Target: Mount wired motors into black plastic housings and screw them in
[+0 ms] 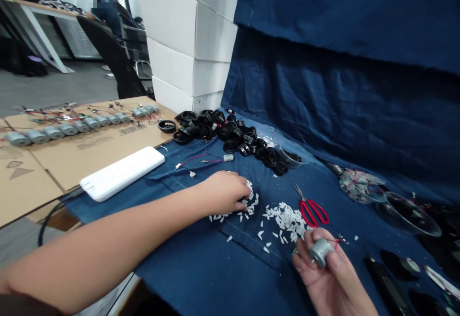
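Observation:
My right hand (325, 270) is closed round a small silver motor (319, 251) with thin red wires at its end, held low over the blue cloth (201, 263). My left hand (226, 192) reaches across with curled fingers resting on a pile of small white plastic pieces (251, 201); what its fingertips pinch is hidden. A second heap of white pieces (287, 217) lies between the two hands. Red-handled scissors (312, 208) lie just beyond that heap, above my right hand.
A heap of black plastic rings (230, 134) lies further back. A row of silver motors (72, 126) sits on cardboard (89, 153) at left, beside a white power strip (122, 172). Clear bowls (409, 213) stand at right. White boxes (187, 38) are stacked behind. A person sits far back left.

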Demonstrator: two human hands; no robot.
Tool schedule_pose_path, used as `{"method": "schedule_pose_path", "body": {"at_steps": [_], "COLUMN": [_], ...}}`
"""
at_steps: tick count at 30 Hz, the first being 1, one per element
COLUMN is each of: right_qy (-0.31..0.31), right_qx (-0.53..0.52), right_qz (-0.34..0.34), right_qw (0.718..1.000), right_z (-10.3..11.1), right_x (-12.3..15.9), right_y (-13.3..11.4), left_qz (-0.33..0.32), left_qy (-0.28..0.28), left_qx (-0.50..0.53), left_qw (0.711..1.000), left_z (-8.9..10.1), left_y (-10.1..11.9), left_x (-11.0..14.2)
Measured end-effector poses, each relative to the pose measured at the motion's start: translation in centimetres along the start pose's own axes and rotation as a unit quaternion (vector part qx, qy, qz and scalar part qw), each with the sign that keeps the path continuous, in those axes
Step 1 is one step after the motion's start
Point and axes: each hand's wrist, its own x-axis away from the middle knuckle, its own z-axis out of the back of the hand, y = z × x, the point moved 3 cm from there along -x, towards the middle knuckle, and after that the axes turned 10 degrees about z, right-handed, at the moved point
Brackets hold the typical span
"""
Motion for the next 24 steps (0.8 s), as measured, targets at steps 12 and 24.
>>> {"method": "schedule_pose_path", "body": {"at_steps": [12,24], "right_qy": [-0.032,-0.034], "right_qx": [-0.030,0.103], "right_qz": [-0.015,0.015], "right_qw": [0.999,0.994], "right_z": [-0.7,1.8], "right_x": [0.4,0.3], "right_y": [0.2,-0.9], "left_qz": [0.008,-0.057], "left_qy": [-0.011,0.017], "left_qx": [0.012,0.120], "left_qw": [1.000,0.991], "left_z": [-1.0,0.2], "left_y": [0.5,2.7], "left_x": [-0.2,-0.3]}}
